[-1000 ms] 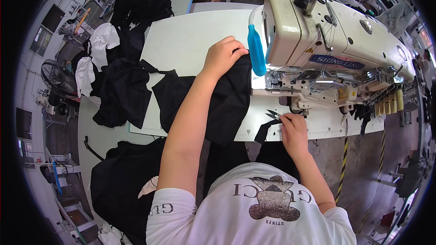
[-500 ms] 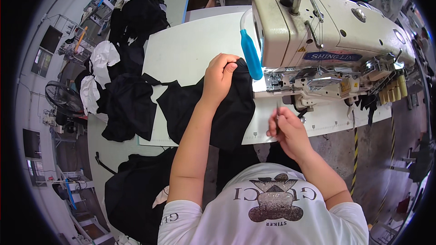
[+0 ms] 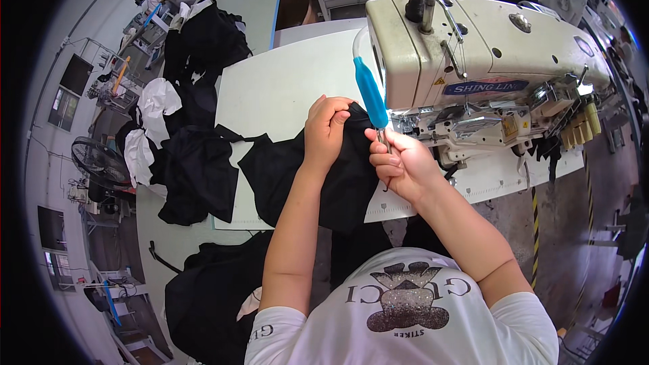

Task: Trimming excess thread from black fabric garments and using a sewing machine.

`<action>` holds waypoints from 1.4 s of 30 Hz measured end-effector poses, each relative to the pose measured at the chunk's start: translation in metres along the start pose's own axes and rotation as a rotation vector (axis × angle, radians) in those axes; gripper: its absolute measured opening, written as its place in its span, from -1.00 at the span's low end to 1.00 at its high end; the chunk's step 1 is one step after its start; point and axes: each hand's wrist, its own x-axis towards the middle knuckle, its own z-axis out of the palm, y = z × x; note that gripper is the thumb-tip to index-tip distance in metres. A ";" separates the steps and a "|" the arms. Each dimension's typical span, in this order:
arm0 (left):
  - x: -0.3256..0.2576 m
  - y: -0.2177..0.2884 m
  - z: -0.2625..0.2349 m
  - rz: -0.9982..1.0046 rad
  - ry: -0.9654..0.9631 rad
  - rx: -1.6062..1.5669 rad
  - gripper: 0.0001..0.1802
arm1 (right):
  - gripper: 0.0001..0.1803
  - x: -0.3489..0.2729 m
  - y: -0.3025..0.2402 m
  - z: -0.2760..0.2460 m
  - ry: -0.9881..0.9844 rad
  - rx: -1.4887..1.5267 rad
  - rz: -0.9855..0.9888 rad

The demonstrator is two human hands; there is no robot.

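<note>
My left hand (image 3: 326, 132) grips the upper edge of a piece of black fabric (image 3: 307, 169) with thumb and fingers, just left of the sewing machine's needle area. The cloth lies spread over the white machine table and droops past its front edge. In my right hand (image 3: 404, 165) is a slim metal tool (image 3: 382, 139), mostly hidden by my closed fingers; its kind cannot be made out. The tool's tip points at the fabric, close under a blue-sleeved lamp (image 3: 372, 94) on the cream sewing machine (image 3: 466, 54). Whether the tip touches the cloth is unclear.
More black cloth (image 3: 196, 176) and crumpled white pieces (image 3: 159, 105) lie to the left. Another black heap (image 3: 216, 290) rests on a lower table nearer me. Thread guides (image 3: 466, 67) rise from the machine, and a fan (image 3: 98, 162) stands far left.
My right hand has moved up and left with the metal tool, from over the table's front to the fabric beside the machine. My left hand keeps its grip on the cloth.
</note>
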 end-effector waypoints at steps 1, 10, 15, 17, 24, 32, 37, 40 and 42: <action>0.000 0.000 0.000 -0.001 0.002 0.000 -0.85 | -0.72 0.002 0.000 0.001 0.012 0.004 -0.012; -0.001 0.001 -0.001 -0.187 0.091 -0.207 -0.84 | -0.71 0.006 0.000 0.003 0.076 -0.084 -0.060; -0.013 0.002 -0.019 -0.257 0.232 -0.143 -0.81 | -0.72 -0.011 0.017 0.001 0.022 -0.435 -0.089; -0.023 0.021 -0.028 -0.220 0.244 -0.031 -0.80 | -0.70 -0.023 0.026 -0.005 0.013 -0.648 -0.265; -0.043 0.072 -0.027 -0.262 0.025 0.456 -0.78 | -0.78 -0.027 0.035 -0.050 0.201 -1.347 -0.781; -0.020 0.069 -0.005 -0.175 -0.206 0.371 -0.78 | -0.78 -0.044 0.047 -0.061 0.191 -1.382 -0.782; -0.039 0.065 -0.030 -0.243 -0.339 0.234 -0.73 | -0.84 -0.040 0.048 -0.064 0.172 -1.459 -0.929; -0.051 0.088 -0.042 -0.517 -0.324 0.035 -0.64 | -0.71 -0.026 0.056 -0.065 0.092 -1.479 -1.111; -0.058 0.107 -0.048 -0.488 -0.268 0.036 -0.65 | -0.69 -0.026 0.063 -0.057 0.070 -1.339 -0.769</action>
